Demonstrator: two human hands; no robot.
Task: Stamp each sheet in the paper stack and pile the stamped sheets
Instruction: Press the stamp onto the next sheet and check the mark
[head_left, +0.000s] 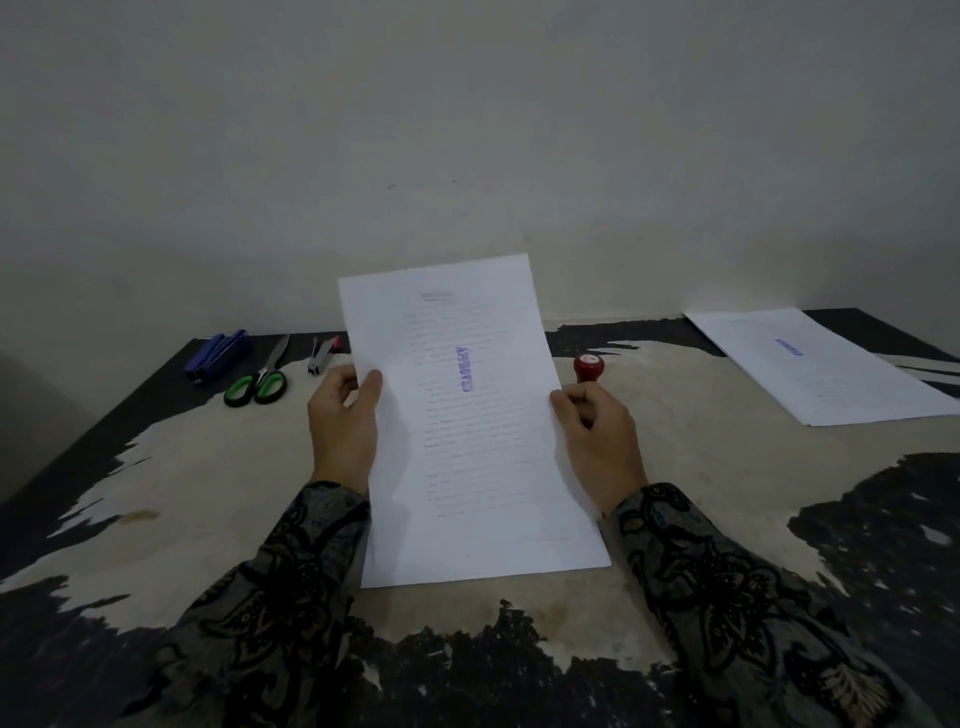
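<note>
Paper comes first here: a printed sheet with a blue stamp mark across its middle is lifted at its far end, which tilts up toward the wall, while its near edge lies low over the table. Under its near part there seems to be more white paper, but how many sheets lie there cannot be told.

The left hand grips the sheet's left edge, thumb on the front and the other fingers curled behind. The right hand pinches the right edge with the thumb on the front, the rest of its fingers curled out of sight behind the paper. Both arms wear dark patterned sleeves.

Just beyond the right hand, a red-handled stamp stands upright on the table; whether the hand touches it cannot be told. Well apart to the right, at the far corner, lies a pile of stamped sheets, the top one flat and showing the same blue mark.

At the far left lie a blue stapler, a pair of green-handled scissors and a small metal tool with a pink tip, side by side near the wall. The table has a dark top worn away to pale patches. A plain pale wall rises behind it.
</note>
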